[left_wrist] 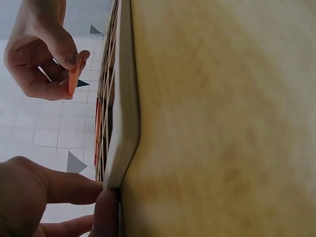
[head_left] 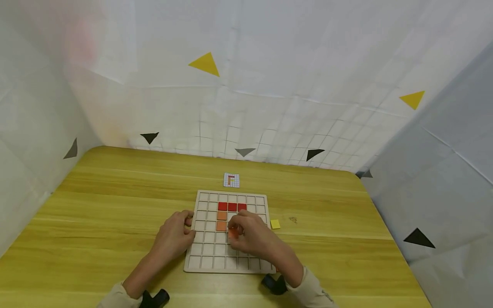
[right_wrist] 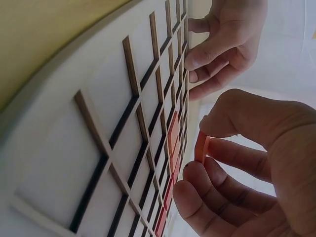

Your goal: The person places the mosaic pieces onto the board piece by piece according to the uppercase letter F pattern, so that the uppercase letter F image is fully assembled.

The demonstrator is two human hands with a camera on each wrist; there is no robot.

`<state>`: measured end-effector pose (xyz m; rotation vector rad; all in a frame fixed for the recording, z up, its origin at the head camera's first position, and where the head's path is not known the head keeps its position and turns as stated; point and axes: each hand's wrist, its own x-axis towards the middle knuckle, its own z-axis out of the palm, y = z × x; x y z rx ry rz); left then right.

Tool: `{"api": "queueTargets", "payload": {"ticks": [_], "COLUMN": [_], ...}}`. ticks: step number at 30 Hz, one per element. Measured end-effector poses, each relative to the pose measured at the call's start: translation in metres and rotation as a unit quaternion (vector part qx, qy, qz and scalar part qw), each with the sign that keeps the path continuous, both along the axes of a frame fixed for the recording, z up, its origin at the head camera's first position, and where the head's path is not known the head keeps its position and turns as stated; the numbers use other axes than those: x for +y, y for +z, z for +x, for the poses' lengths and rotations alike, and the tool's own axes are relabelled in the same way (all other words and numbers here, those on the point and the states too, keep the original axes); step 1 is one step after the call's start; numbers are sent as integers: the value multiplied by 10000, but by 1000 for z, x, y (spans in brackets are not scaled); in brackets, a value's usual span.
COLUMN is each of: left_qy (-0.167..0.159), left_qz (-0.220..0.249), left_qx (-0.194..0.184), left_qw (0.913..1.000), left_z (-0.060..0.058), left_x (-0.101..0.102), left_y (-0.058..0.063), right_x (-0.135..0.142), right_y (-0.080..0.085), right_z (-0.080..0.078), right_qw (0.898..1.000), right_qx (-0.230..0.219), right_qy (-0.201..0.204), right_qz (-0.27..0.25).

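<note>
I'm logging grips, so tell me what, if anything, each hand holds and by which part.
The right hand pinches an orange tile by opposite edges. The left hand touches the gridded board at its left edge.

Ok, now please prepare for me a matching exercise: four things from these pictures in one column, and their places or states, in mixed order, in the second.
Column one
1. Right hand
2. Three red square tiles
3. Left hand
4. Yellow square tile

Column two
A. Touching the left edge of the pale, square, gridded board
B. Lying on the yellow wood-grain table, to the right of the board
C. Pinching an orange square tile
D. Side by side in one row of the board

Right pairs: 1-C, 2-D, 3-A, 4-B
</note>
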<state>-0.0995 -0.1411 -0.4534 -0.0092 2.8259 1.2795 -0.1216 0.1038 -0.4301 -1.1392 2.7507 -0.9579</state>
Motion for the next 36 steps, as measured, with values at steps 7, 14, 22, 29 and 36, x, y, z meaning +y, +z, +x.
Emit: {"api": "queueTargets", "payload": {"ticks": [7,14,22,29,36], "left_qy": [-23,-2,-29,-54,-61], "left_qz": [-8,-16,-69,-63,-51], "left_qx": [19,-15,31,59,103], "left_qw": [10000,10000,10000,9999,9999], "left_z": [1,1,1,1,1], "left_x": [-1,-2,-2,-2,-1], "left_y": [1,1,2,1,0], "right_x": [-6,-11,-19,-24,-28], "right_y": [-1,-3,-4,-6,-8], "right_z": [0,-2,-2,-2,-1], "right_qw": [9999,9998,9999,9999,9997], "right_qx": [69,79,-34,67,122], "right_qy": [131,168,164,142,120], "right_qz": [-40,-53,28,55,180]}}
